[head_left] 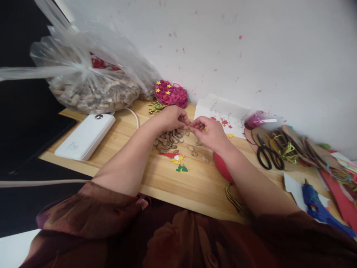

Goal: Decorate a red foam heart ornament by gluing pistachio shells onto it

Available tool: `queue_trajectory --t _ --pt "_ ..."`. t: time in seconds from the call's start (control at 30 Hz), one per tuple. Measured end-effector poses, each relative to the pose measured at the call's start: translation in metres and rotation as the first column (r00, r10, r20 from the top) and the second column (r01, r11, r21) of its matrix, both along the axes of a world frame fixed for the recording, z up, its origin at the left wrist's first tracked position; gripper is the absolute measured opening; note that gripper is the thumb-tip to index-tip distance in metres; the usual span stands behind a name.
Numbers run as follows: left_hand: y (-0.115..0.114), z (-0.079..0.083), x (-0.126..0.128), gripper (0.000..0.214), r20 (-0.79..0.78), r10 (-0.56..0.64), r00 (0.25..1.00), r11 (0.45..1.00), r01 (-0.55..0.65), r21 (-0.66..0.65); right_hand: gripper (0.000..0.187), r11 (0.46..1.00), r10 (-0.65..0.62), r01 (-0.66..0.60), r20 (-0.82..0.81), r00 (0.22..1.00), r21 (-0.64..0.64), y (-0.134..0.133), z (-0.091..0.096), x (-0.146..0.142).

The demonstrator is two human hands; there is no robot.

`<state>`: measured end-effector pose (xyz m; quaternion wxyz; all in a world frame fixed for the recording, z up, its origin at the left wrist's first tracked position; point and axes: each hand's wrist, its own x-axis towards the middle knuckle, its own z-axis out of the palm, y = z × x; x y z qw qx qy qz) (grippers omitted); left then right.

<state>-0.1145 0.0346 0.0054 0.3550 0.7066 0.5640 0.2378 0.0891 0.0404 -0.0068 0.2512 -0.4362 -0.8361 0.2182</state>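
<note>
My left hand (176, 118) and my right hand (205, 128) meet over the back part of the wooden table, thumbs and fingertips pinched together. Between them is a small tan piece that looks like a nut shell, mostly covered by the fingers. Just below my left hand lies a pile of nut shells (164, 140), with several loose ones (192, 149) to its right. Nearer me are red, yellow and green cut scraps (182, 168). Under my right forearm sits a partly hidden red rounded piece (221, 167) with a dark yellow-green tassel (232, 198).
A tied clear bag of shells (92, 87) and a white power bank (86, 137) stand left. Against the wall rests a magenta shell-covered ornament (171, 93). White paper with red stars (223, 121), black-handled scissors (269, 154) and a blue glue gun (312, 199) lie right.
</note>
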Motion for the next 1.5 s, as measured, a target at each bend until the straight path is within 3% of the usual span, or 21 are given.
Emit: queue_trajectory --t 0.17,0.37,0.5,0.6,0.73,0.93,1.3,1.5 --pt "-0.001 -0.001 0.003 0.008 0.133 0.013 0.991 1.0 -0.01 -0.028 0.01 0.998 0.055 -0.056 -0.036 0.998 -0.016 -0.004 0.004 -0.001" --pt "-0.002 -0.001 0.01 0.016 0.206 0.011 0.978 0.992 0.016 -0.129 0.015 0.999 -0.012 0.011 -0.031 0.999 -0.032 -0.006 0.004 0.002" --pt "-0.002 -0.001 0.01 0.023 -0.018 -0.022 1.0 1.0 0.021 -0.015 0.021 0.99 -0.019 0.019 0.003 1.0 -0.139 -0.001 0.004 0.011" --pt "-0.003 -0.002 0.01 0.024 -0.182 -0.09 0.979 0.995 0.097 0.033 0.02 0.972 0.013 0.013 0.112 0.994 -0.234 0.002 0.004 0.017" --pt "-0.003 -0.006 0.014 0.027 -0.222 -0.156 0.963 0.986 0.165 0.021 0.013 0.97 0.097 -0.037 0.242 0.965 -0.241 0.005 0.005 0.017" --pt "-0.001 -0.009 0.017 0.021 -0.242 -0.114 0.964 0.99 0.13 0.049 0.013 0.989 0.035 0.013 0.32 0.947 -0.146 0.007 0.005 0.011" --pt "-0.006 0.003 0.021 0.028 -0.407 -0.057 0.912 0.993 0.093 0.068 0.005 0.995 -0.042 0.065 0.264 0.964 -0.079 0.008 0.002 0.014" --pt "-0.003 -0.005 0.018 0.027 -0.408 -0.063 0.911 0.991 0.105 0.081 0.004 0.995 -0.03 0.054 0.266 0.964 -0.085 0.009 -0.005 0.011"
